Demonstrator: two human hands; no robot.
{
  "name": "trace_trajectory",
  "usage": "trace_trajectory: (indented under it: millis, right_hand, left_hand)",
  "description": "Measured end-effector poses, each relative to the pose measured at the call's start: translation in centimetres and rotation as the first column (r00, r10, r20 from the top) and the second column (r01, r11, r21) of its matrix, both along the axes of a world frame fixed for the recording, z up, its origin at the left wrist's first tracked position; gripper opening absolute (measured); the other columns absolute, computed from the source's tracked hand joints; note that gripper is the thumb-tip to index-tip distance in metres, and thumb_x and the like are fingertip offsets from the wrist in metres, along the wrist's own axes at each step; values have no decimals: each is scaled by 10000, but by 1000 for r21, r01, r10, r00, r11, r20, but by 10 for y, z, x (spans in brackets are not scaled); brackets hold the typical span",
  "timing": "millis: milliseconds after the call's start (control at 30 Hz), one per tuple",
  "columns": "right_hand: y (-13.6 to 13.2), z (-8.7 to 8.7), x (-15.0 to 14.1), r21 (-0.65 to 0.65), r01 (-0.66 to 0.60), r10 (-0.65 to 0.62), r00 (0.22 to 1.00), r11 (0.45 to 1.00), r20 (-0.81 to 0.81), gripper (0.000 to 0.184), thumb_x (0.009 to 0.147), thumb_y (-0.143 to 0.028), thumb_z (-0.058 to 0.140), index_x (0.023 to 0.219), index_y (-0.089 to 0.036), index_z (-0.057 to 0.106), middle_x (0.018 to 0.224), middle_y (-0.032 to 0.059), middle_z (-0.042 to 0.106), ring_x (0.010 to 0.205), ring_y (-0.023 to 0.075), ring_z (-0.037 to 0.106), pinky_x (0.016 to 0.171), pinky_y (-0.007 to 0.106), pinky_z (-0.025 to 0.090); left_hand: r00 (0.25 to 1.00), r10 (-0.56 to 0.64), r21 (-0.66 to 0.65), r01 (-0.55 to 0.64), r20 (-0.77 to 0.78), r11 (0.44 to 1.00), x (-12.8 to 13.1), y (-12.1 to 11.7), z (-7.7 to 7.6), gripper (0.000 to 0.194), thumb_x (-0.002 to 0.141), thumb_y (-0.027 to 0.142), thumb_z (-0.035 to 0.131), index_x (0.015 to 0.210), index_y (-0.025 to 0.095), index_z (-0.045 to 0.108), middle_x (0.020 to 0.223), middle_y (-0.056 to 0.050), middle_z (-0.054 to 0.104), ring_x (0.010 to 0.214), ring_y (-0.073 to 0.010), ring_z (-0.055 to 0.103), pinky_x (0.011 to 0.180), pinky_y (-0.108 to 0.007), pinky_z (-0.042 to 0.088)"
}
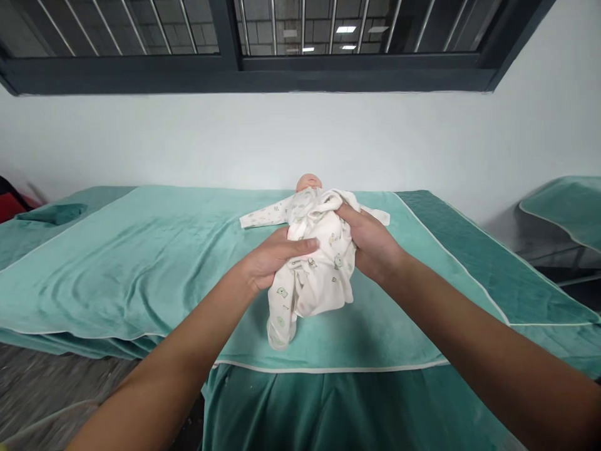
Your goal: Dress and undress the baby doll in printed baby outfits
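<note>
A baby doll (308,181) lies on the bed, its head toward the wall. White baby clothes (323,269) with small printed animals cover its body, a long sleeve (265,216) stretched out to the left and another partly showing on the right. My left hand (277,254) grips the cloth at the left side, thumb lying on top. Gathered fabric near the chest is in my right hand (373,241), whose fingertips are partly hidden in the folds. One footed leg (280,313) of the clothes hangs toward me. Whether the doll's legs are inside cannot be made out.
A light green velvety cover (141,263) with white piping spreads over the bed, above a darker green skirt (319,407). Behind stands a white wall (263,138) under a dark-framed barred window (263,75). Another green-covered piece (568,207) is at the right; something red (12,207) shows far left.
</note>
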State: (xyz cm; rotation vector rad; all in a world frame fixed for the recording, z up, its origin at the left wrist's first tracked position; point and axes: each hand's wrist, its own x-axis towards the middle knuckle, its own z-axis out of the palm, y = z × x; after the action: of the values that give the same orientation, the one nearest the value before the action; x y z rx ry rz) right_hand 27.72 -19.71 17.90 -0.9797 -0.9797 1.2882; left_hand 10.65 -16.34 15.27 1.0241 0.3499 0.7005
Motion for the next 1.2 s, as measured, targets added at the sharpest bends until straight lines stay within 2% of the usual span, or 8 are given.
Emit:
trace_trajectory:
  millis: [233,433,600,700,833,1033,1133,1200]
  right_hand:
    - [-11,-8,-1,-7,-204,204,978,979,30,521,836,-600,709,1152,-186,704,935,71,762,802,213,706,707,319,579]
    - [-19,-27,6,-145,-420,432,899,896,68,541,783,-549,776,1159,-168,697,725,68,742,470,200,617,433,328,511]
    - [-6,-30,9,-42,-168,165,984,985,-72,488,888,-538,664,1268,-233,656,1013,69,778,806,237,732,692,355,609]
    - [-2,-24,9,22,-97,99,986,995,-135,510,910,-536,634,1336,-256,611,1129,55,758,1018,246,714,856,365,590]
    - [-7,-19,6,17,-120,121,990,993,-78,593,898,-609,615,1370,-250,590,1133,69,757,1092,269,692,907,392,569]
    - [-19,-28,10,-36,-276,278,959,960,53,624,780,-553,787,1303,-241,651,1153,87,752,1059,275,704,904,391,564]
    - [-23,-30,11,-57,-410,414,907,910,79,636,705,-404,880,1280,-234,667,1185,89,744,1046,275,710,890,393,575]
    - [-23,-30,11,-26,-366,366,930,930,18,563,757,-374,844,1276,-240,669,1209,81,737,1068,263,706,914,387,572]
  left_hand:
    - [944,290,-143,-269,155,952,4,4,7,429,825,285,735,1218,124,673,1076,-120,770,1043,-299,727,1008,-444,540]
    - [974,211,-184,-194,80,964,5,1,4,439,816,277,726,1240,178,667,1031,-80,781,992,-300,737,908,-420,574]
    - [992,129,-159,-127,-1,979,1,0,-3,323,838,350,726,1132,216,721,1064,-69,780,978,-281,731,824,-359,571]
    - [993,45,-92,-55,-108,994,-4,-2,-13,453,779,470,789,1109,166,729,1067,-129,776,925,-288,738,778,-356,564]
    - [995,-82,-59,78,-64,995,-5,-3,-21,668,653,383,901,1220,110,678,1077,-190,762,936,-337,744,868,-440,565]
    - [977,186,-116,-174,105,978,8,-5,-11,515,806,294,780,1281,149,644,1092,-134,768,995,-300,742,961,-433,557]
    - [982,148,-157,-130,114,979,12,-8,-8,484,836,297,747,1288,160,641,1096,-121,769,1017,-296,738,969,-426,556]
    - [989,106,-162,-88,103,983,12,-8,-10,470,858,342,725,1281,152,647,1102,-130,766,1031,-299,733,973,-424,554]
